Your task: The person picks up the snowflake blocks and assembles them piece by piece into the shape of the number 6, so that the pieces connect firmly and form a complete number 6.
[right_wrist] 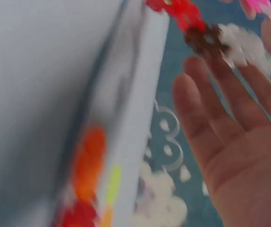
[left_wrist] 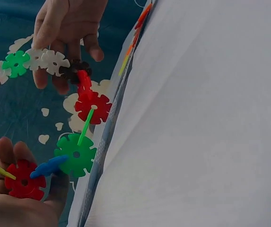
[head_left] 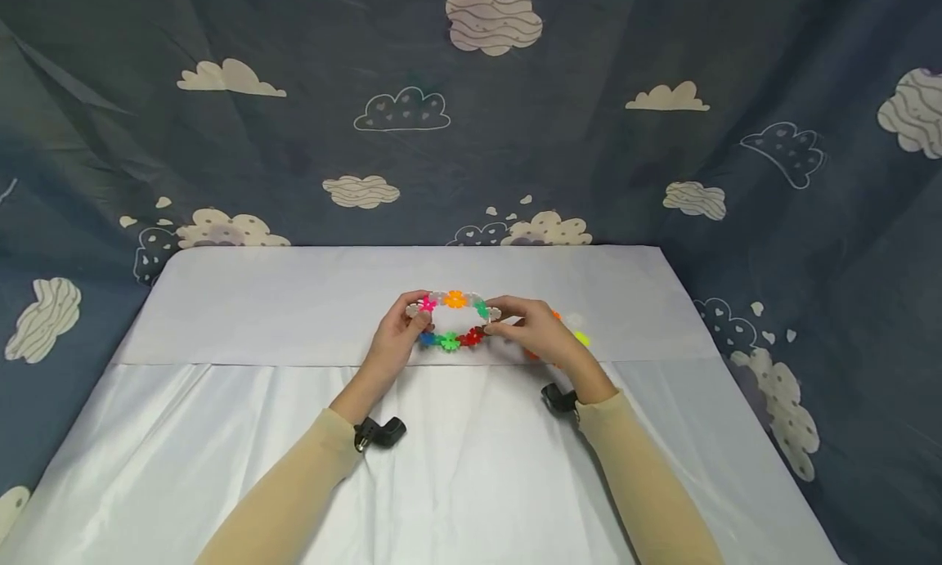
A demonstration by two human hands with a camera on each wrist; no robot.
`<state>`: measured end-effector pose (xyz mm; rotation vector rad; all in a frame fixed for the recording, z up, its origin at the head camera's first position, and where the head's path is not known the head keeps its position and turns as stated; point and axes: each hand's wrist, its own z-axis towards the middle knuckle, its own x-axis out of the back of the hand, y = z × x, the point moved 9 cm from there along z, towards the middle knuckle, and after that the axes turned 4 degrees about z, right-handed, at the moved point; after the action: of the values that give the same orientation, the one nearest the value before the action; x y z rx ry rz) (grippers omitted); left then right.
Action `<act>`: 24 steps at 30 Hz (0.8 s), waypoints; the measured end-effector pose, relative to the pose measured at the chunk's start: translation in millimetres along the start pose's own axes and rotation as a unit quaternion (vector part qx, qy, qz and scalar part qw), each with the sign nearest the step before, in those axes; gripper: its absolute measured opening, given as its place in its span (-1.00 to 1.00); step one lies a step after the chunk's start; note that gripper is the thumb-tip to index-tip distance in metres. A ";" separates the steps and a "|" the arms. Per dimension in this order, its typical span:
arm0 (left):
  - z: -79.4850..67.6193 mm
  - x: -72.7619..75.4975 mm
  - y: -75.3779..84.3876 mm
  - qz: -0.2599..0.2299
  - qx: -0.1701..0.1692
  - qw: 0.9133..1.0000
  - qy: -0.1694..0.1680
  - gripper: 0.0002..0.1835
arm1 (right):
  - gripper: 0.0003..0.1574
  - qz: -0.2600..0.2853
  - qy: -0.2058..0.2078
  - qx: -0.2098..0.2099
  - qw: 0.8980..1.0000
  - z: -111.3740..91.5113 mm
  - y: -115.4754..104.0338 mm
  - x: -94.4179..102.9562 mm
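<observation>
While both hands are raised over the far part of the desk (head_left: pixel 456 467), a ring of notched plastic discs (head_left: pixel 450 342) is held between them, its middle facing the wearer. Left hand (head_left: pixel 395 338): gripping the ring's left side, thumb in front and fingers behind; left wrist view gives a red disc (left_wrist: pixel 18 190) within its grasp. Right hand (head_left: pixel 540 334): pinching the ring's right side between thumb and fingers, at the clear discs (left_wrist: pixel 55 63), next to a brown disc (right_wrist: pixel 196 41).

Ring, upper run: a pink disc (head_left: pixel 426 304) near the left hand, an orange disc (head_left: pixel 455 300) around the middle, a teal-green disc (head_left: pixel 482 309) near the right hand, clear pieces between. Lower run: a blue piece (left_wrist: pixel 50 165), a bright green disc (left_wrist: pixel 74 165) and red pieces (left_wrist: pixel 93 101). Contact between lower run and desk: cannot tell.

Loose pieces lie on the desk just beyond the right hand, partly covered by it in the head view: orange pieces (right_wrist: pixel 89 163), a yellow piece (right_wrist: pixel 113 184) and red pieces (right_wrist: pixel 79 216); blurred in right wrist view, count uncertain.

Surroundings: white cloth on desk, dark blue backdrop (head_left: pixel 574 164) with pale cloud prints behind, beige sleeves (head_left: pixel 287 499), a black device (head_left: pixel 386 432) at each wrist.
</observation>
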<state>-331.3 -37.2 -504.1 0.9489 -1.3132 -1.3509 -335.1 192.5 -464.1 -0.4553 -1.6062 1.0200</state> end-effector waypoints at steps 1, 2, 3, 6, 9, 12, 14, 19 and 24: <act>0.0 1.3 0.2 0.001 0.001 1.000 0.002 -0.56 | -0.41 0.000 0.003 -0.001 1.000 -0.2 0.8 7.6; 0.1 2.4 0.0 0.002 0.003 1.000 0.003 -0.55 | -0.41 -0.001 0.012 -0.007 1.000 -1.2 2.9 17.4; 0.2 2.7 -0.1 0.000 0.004 1.000 0.002 -0.55 | -0.42 -0.009 0.025 -0.012 1.000 -3.0 4.9 28.9; 0.2 1.7 -1.4 -0.002 0.011 1.000 -0.006 -0.54 | -0.47 -0.060 0.067 -0.063 0.994 -12.4 20.8 63.8; -0.2 0.1 -1.7 -0.007 0.012 1.000 -0.008 -0.55 | -0.47 -0.122 0.065 -0.127 0.982 -20.3 43.0 79.6; -0.5 1.9 -1.4 -0.008 0.008 1.000 -0.002 -0.56 | -0.44 -0.160 0.031 -0.163 0.973 -17.3 59.9 71.8; -0.7 1.7 -0.9 -0.011 0.007 1.000 0.000 -0.56 | -0.39 -0.176 0.015 -0.172 0.969 -12.2 67.3 61.4; -0.7 -1.9 1.0 -0.020 0.005 1.000 -0.001 -0.58 | -0.42 -0.213 0.012 -0.173 0.961 -2.9 72.7 41.9; -1.0 -1.6 1.1 -0.028 0.012 1.000 0.005 -0.63 | -0.60 -0.211 0.033 -0.166 0.963 -0.4 72.1 38.6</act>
<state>-329.9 -35.8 -503.2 1.0140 -1.3059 -1.3737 -362.3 261.2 -499.2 -0.3445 -1.7237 0.4121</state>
